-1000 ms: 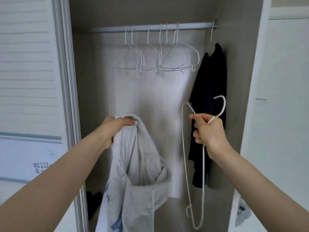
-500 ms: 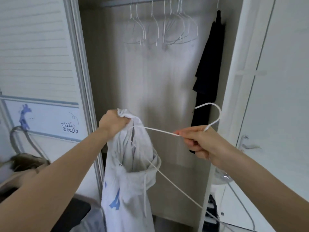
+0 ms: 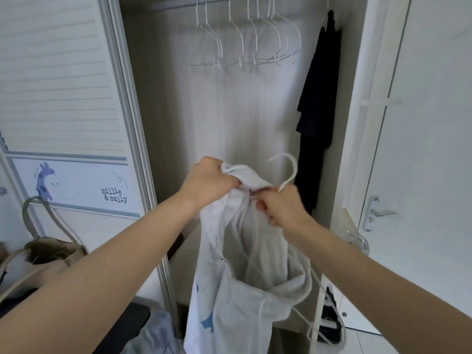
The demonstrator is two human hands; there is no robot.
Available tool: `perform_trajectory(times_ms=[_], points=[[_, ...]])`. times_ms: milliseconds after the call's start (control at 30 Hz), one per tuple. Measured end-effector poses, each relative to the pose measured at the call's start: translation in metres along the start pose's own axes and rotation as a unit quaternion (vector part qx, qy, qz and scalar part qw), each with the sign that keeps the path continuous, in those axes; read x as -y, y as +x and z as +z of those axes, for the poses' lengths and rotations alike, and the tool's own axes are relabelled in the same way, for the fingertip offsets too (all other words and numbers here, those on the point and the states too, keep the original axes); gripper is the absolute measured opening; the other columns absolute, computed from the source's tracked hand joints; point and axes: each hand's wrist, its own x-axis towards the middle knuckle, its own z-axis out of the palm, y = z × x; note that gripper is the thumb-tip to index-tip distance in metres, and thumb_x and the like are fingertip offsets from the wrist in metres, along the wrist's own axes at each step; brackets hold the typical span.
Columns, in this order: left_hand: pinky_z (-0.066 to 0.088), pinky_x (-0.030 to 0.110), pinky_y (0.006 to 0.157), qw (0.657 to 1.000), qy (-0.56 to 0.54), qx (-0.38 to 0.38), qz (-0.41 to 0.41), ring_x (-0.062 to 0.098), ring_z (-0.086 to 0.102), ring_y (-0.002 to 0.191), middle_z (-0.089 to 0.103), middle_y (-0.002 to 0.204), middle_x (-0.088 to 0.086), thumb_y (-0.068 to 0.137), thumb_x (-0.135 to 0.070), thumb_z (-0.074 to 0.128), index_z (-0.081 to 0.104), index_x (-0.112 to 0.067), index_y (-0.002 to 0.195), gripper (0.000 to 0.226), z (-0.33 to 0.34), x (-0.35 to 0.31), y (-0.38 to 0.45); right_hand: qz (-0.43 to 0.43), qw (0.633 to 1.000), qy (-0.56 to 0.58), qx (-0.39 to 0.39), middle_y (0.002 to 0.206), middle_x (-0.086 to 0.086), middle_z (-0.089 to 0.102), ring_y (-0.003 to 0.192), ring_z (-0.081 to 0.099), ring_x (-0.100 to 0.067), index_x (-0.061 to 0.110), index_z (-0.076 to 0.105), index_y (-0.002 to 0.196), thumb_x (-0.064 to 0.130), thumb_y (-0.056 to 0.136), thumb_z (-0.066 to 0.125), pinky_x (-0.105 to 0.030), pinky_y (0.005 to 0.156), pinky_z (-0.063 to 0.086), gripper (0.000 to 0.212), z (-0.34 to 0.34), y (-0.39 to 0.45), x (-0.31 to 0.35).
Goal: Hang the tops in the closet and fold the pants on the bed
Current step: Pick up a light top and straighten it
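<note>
A pale grey hooded top [image 3: 237, 297] with a blue print hangs in front of the open closet. My left hand [image 3: 208, 183] grips its bunched upper edge. My right hand [image 3: 281, 209] holds a white wire hanger [image 3: 288, 172] just below its hook, right against the top's opening. The hanger's lower part runs down inside and behind the fabric and comes out at the lower right. Both hands nearly touch each other.
Several bare white hangers [image 3: 245, 44] hang on the closet rod [image 3: 178, 3] above. A dark garment [image 3: 315, 111] hangs at the closet's right side. A sliding door [image 3: 63, 98] stands left, a white door [image 3: 421, 149] right, a bag [image 3: 43, 254] lower left.
My right hand has brought the hanger left into the top's opening, so both hands now meet. The view has tilted downward and moved closer.
</note>
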Motion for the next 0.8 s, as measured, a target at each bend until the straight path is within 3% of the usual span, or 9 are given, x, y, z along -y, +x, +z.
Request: perform_trajectory(times_ms=[167, 233, 333, 400, 500, 533, 633, 733, 800], points=[[0.049, 0.019, 0.063, 0.982, -0.103, 0.116, 0.105, 0.005, 0.063, 0.072, 0.067, 0.073, -0.011, 0.075, -0.040, 0.079, 0.072, -0.029, 0.074, 0.013, -0.009, -0.016, -0.018, -0.074, 0.993, 0.089, -0.038, 0.059, -0.011, 0.049, 0.049, 0.040, -0.017, 0.005, 0.057, 0.075, 0.014, 0.089, 0.051, -0.026, 0.044, 0.034, 0.017, -0.013, 0.000, 0.025], [0.049, 0.020, 0.068, 0.967, -0.124, 0.140, 0.171, 0.007, 0.060, 0.073, 0.068, 0.080, 0.003, 0.083, -0.046, 0.066, 0.074, -0.017, 0.082, 0.030, -0.009, -0.025, -0.020, -0.113, 0.986, 0.108, -0.058, 0.065, -0.009, 0.045, 0.060, 0.041, -0.019, 0.010, 0.051, 0.075, 0.013, 0.092, 0.049, -0.032, 0.055, 0.038, 0.018, -0.017, -0.003, 0.034], [0.045, 0.029, 0.084, 0.955, 0.069, -0.011, 0.287, 0.013, 0.055, 0.090, 0.062, 0.100, 0.007, 0.090, -0.038, 0.063, 0.069, -0.012, 0.106, 0.031, -0.023, -0.013, -0.008, -0.155, 0.978, 0.132, -0.056, 0.048, 0.006, 0.032, 0.043, 0.030, -0.010, 0.020, 0.036, 0.059, 0.020, 0.097, 0.047, -0.022, 0.042, 0.027, 0.039, -0.032, -0.010, 0.049], [0.043, 0.033, 0.086, 0.935, 0.160, -0.038, 0.314, 0.017, 0.052, 0.097, 0.057, 0.106, 0.003, 0.089, -0.046, 0.061, 0.060, -0.012, 0.115, 0.043, -0.027, -0.004, -0.006, -0.166, 0.976, 0.136, -0.035, 0.045, 0.009, 0.029, 0.038, 0.027, -0.009, 0.021, 0.033, 0.060, 0.023, 0.098, 0.047, -0.016, 0.038, 0.022, 0.040, -0.038, -0.015, 0.056], [0.032, 0.032, 0.075, 0.834, 0.377, -0.108, 0.388, 0.027, 0.049, 0.097, 0.058, 0.101, 0.005, 0.087, -0.056, 0.043, 0.063, -0.012, 0.106, 0.052, -0.020, -0.007, -0.002, -0.206, 0.974, 0.090, -0.007, 0.049, 0.006, 0.030, 0.041, 0.028, -0.007, 0.011, 0.039, 0.071, 0.020, 0.099, 0.046, -0.017, 0.038, 0.025, 0.031, -0.035, -0.023, 0.060], [0.028, 0.030, 0.073, 0.834, 0.375, -0.101, 0.393, 0.029, 0.051, 0.096, 0.058, 0.097, 0.004, 0.086, -0.056, 0.041, 0.063, -0.012, 0.099, 0.051, -0.018, -0.009, -0.001, -0.222, 0.972, 0.076, -0.003, 0.051, 0.003, 0.029, 0.043, 0.027, -0.007, 0.008, 0.041, 0.073, 0.017, 0.099, 0.045, -0.018, 0.038, 0.025, 0.028, -0.034, -0.025, 0.061], [0.030, 0.031, 0.059, 0.925, 0.236, 0.014, 0.298, 0.023, 0.056, 0.074, 0.050, 0.070, -0.012, 0.083, -0.060, 0.036, 0.051, -0.027, 0.076, 0.036, -0.007, -0.012, -0.004, -0.273, 0.961, 0.036, -0.019, 0.060, -0.007, 0.027, 0.051, 0.028, -0.008, -0.003, 0.038, 0.070, 0.012, 0.099, 0.044, -0.019, 0.046, 0.028, 0.033, -0.035, -0.025, 0.064], [0.030, 0.030, 0.052, 0.952, 0.148, -0.010, 0.266, 0.012, 0.048, 0.057, 0.049, 0.058, -0.013, 0.083, -0.060, 0.042, 0.040, -0.032, 0.060, 0.036, 0.012, -0.011, -0.006, -0.291, 0.952, -0.076, -0.059, 0.057, 0.001, 0.039, 0.047, 0.038, -0.002, 0.009, 0.041, 0.070, 0.022, 0.099, 0.046, -0.014, 0.050, 0.034, 0.033, -0.035, -0.021, 0.072], [0.029, 0.032, 0.054, 0.967, 0.103, -0.040, 0.229, 0.014, 0.042, 0.054, 0.046, 0.054, -0.011, 0.088, -0.051, 0.055, 0.041, -0.028, 0.055, 0.042, 0.011, -0.002, 0.000, -0.291, 0.941, -0.165, -0.058, 0.061, 0.001, 0.056, 0.049, 0.050, 0.000, 0.017, 0.048, 0.088, 0.028, 0.098, 0.047, -0.011, 0.049, 0.040, 0.014, -0.039, -0.018, 0.077]])
